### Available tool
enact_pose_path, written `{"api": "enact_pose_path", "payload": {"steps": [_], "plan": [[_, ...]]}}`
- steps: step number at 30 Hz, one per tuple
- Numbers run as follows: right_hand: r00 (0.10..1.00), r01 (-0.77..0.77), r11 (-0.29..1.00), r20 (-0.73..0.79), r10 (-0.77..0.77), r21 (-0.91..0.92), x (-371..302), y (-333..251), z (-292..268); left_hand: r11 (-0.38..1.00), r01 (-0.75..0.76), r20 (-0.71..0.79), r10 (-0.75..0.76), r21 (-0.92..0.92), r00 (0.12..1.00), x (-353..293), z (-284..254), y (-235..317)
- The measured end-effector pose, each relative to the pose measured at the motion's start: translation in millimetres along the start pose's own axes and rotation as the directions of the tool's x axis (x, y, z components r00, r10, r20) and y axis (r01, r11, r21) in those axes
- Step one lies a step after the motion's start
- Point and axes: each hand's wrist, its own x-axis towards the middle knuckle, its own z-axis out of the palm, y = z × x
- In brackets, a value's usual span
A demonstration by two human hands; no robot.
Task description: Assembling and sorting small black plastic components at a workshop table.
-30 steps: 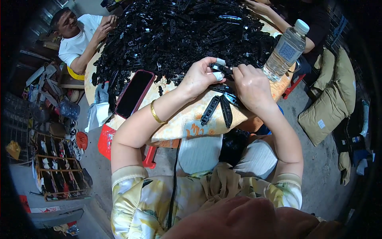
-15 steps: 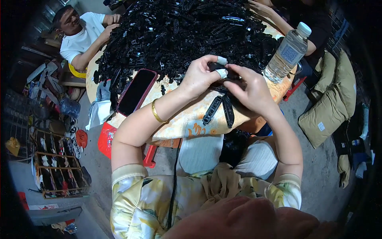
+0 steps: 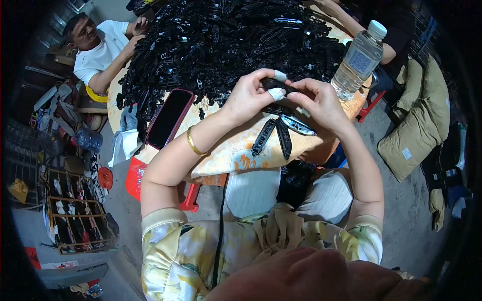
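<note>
My left hand (image 3: 249, 99) pinches a slim black plastic part (image 3: 275, 86) between thumb and forefinger, both wrapped in pale tape. On the part's right end, the thumb and fingers of my right hand (image 3: 319, 104) are closed. Just below, on the patterned tablecloth (image 3: 221, 159), two long black pieces lie in a V: a slotted left one (image 3: 263, 137) and a right one (image 3: 283, 139). Beside them rests a black piece with a shiny silver-blue rim (image 3: 298, 125). A big heap of black plastic parts (image 3: 216, 45) spreads beyond my hands.
A dark phone (image 3: 169, 119) in a red case lies left of my forearm. To the right stands a clear bottle (image 3: 359, 62) with a white cap. A person in a white shirt (image 3: 103, 47) sits far left; another person's arm (image 3: 339, 12) reaches in far right. Tan sacks (image 3: 419, 125) lie beyond.
A shiny-rimmed piece now lies beside the two black pieces near my right hand. My right fingers have closed in on the black part, which shows more clearly now.
</note>
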Motion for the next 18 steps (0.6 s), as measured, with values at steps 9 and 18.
{"api": "enact_pose_path", "payload": {"steps": [9,18], "plan": [[0.987,0.11,0.864,-0.052,-0.155,-0.492,-6.7,11.2,1.5,0.737,-0.037,0.315,-0.242,0.675,0.918,16.2,-2.1,22.6],[0.956,0.233,0.857,-0.052,-0.287,-0.459,-3.2,13.9,15.8,0.088,0.067,-0.091,0.299,0.994,0.95,151.9,-52.8,-25.4]]}}
